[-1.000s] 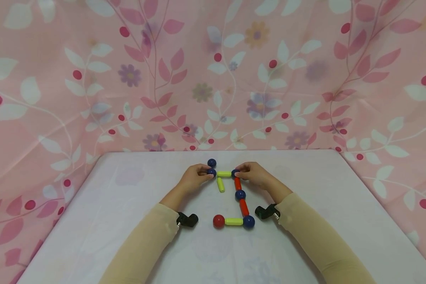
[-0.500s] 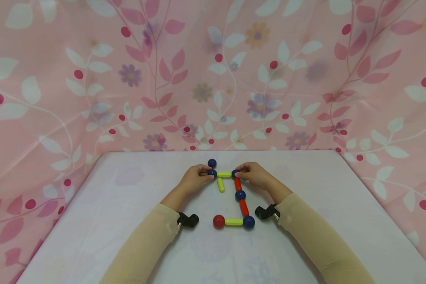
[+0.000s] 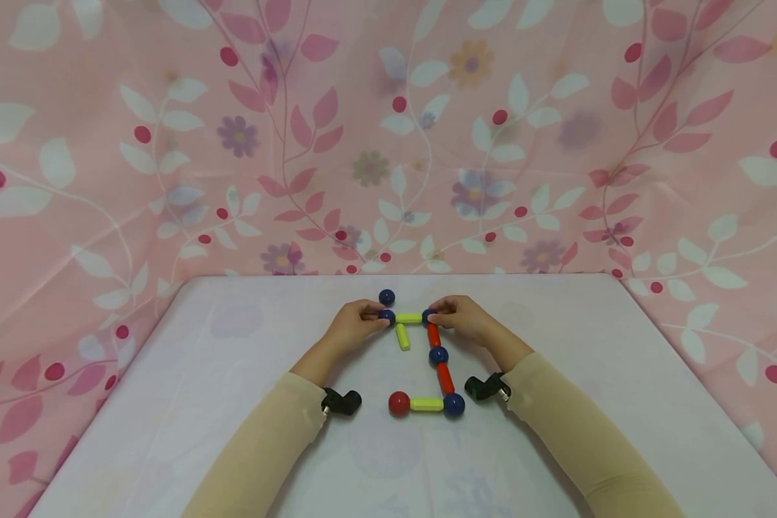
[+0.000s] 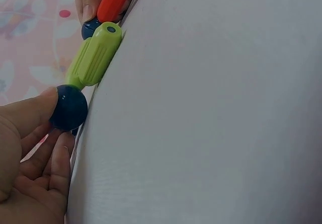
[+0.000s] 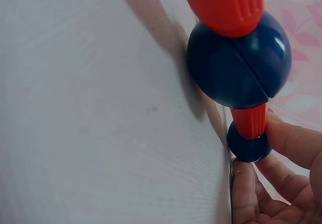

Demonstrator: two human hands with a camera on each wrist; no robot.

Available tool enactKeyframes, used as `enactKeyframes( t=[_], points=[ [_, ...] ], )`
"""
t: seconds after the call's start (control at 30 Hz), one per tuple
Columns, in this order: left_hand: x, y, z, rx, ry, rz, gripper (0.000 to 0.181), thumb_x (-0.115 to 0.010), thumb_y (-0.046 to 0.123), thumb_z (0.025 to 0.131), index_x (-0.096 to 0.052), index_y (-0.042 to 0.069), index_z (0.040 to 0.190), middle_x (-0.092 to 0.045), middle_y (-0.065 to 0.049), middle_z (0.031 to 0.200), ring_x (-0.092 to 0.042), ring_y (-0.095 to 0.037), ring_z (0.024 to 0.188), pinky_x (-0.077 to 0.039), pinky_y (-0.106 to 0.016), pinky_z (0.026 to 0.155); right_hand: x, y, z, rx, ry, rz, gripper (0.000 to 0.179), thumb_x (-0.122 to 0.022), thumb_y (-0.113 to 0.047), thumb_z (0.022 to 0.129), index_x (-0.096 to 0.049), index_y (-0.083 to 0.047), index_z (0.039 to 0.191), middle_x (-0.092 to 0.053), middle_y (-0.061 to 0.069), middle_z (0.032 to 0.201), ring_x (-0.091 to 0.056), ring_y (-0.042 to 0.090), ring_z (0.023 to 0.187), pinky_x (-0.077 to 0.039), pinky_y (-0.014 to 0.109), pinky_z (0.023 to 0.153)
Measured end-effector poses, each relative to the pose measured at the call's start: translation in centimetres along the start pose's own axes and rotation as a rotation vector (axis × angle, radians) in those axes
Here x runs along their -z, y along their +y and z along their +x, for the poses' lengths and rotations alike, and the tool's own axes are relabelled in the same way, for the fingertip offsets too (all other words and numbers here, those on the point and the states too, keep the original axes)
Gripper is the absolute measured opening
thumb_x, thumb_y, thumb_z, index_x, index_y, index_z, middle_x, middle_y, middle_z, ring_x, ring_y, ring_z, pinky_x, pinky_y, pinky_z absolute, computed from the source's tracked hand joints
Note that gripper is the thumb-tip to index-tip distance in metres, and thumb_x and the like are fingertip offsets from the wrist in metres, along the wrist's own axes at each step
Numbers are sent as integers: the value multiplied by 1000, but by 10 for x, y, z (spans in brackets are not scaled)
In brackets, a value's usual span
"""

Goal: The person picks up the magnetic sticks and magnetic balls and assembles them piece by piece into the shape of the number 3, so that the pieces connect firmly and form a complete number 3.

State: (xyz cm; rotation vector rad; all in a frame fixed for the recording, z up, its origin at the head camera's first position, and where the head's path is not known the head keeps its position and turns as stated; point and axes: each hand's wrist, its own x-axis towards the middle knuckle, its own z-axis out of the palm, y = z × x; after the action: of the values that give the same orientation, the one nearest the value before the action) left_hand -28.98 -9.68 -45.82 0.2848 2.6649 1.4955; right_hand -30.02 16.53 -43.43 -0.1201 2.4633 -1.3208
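Note:
My left hand (image 3: pixel 352 325) pinches a blue ball (image 4: pixel 70 108) between thumb and fingers. With my right hand (image 3: pixel 467 318) I pinch another blue ball (image 5: pixel 249 144). A yellow-green rod (image 3: pixel 410 318) spans the two balls. From the right-hand ball a red rod (image 3: pixel 434 335) runs toward me to a blue ball (image 3: pixel 438 356). A second red rod (image 3: pixel 445 379) continues to a near blue ball (image 3: pixel 454 404), where another yellow-green rod (image 3: pixel 426 404) leads left to a red ball (image 3: pixel 398 403). One more yellow-green rod (image 4: pixel 104 53) lies with its far end close to the left-hand ball.
A separate blue ball (image 3: pixel 386 297) sits just behind the left-hand ball. Everything lies on a table with a white cover (image 3: pixel 233 388). Pink floral cloth (image 3: pixel 362 144) hangs behind it. Black wrist cameras (image 3: pixel 343 401) show at both sleeve cuffs.

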Motion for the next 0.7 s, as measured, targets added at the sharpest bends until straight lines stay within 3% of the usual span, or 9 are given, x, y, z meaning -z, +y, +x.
enactKeyframes(
  t=[0.37,0.7],
  points=[
    [8,5,-7,-40,39,-58,27,-77,17,90,-70,5,114,-71,-5,106,-66,-19,96,-54,-33,87,-1,2,1,-1,-6,18,37,-71,-26,95,-65,-9,127,-63,10,113,-54,26,101,-48,35,88],
    [2,11,-10,-136,-54,-2,27,-80,17,87,-72,9,112,-71,-2,109,-64,-20,103,-52,-36,91,1,2,1,9,-5,2,37,-70,-26,96,-64,-8,128,-62,10,111,-54,26,99,-48,34,87]
  ],
)
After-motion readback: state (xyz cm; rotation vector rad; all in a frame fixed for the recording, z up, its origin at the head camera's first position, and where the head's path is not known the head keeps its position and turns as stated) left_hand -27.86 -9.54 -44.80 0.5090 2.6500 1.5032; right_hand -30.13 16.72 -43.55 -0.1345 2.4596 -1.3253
